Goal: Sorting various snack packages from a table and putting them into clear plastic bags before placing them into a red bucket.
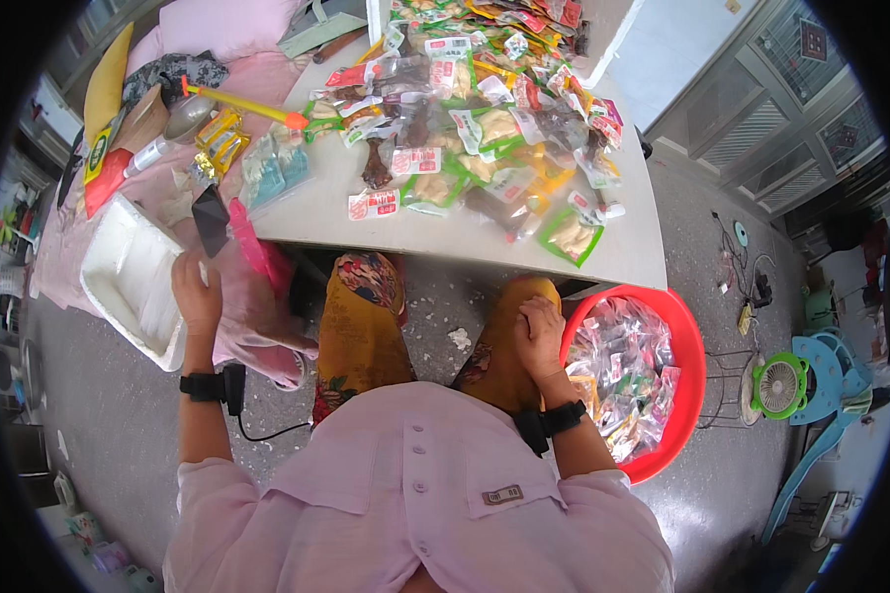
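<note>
My left hand [196,290] rests at the right rim of a white foam box [130,267], with its fingers partly curled; whether it grips the rim is hard to see. On my right thigh lies my right hand [540,333], loosely curled, with no object visible in it. Many vacuum-sealed food packets [489,130] are spread over the white table [319,215] before me, some with green edges and pale pieces, others with dark brown meat. A red tub [693,393] beside my right knee holds more packets in clear plastic.
A larger white foam box [614,37] stands at the table's far side, with packets spilling out. A pink-covered bed at left bears a black phone [211,221], a yellow-orange plastic tool [245,105] reaching the table, and a metal bowl [190,120]. A green fan [779,385] stands at right.
</note>
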Demonstrator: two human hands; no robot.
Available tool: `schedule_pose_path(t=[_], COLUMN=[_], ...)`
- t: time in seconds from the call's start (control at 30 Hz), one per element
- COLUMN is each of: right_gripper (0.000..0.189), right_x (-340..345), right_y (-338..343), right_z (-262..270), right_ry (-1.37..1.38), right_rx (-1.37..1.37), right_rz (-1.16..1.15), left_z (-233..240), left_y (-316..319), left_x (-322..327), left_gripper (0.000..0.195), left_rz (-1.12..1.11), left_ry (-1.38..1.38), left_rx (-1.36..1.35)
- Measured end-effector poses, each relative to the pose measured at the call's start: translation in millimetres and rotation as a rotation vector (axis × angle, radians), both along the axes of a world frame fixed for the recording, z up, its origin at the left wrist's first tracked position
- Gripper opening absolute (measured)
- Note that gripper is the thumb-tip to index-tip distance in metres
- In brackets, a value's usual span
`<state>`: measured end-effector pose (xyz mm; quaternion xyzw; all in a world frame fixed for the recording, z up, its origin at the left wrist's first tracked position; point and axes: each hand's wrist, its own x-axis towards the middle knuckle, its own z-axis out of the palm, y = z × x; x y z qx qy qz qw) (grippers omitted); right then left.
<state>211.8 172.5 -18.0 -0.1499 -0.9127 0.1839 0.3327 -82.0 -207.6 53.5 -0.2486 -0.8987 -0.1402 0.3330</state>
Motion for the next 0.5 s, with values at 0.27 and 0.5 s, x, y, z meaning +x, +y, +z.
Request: schedule_pose_path(t=[0.27,0.5], right_gripper=[0.017,0.018], right_x=[-3,-4], right_y=[2,5], right_z=[4,0], right_ry=[0.003,0.004], right_rx=[0.014,0.028], right_rz=[0.023,0.011], left_z=[-43,-20], left_y=[-159,-150], left_x=[-67,-60], left_gripper=[0.04,0.033], left_rz=[0.498,0.43], left_ry=[-0.473,-0.534], left_rx=[-0.132,-0.104])
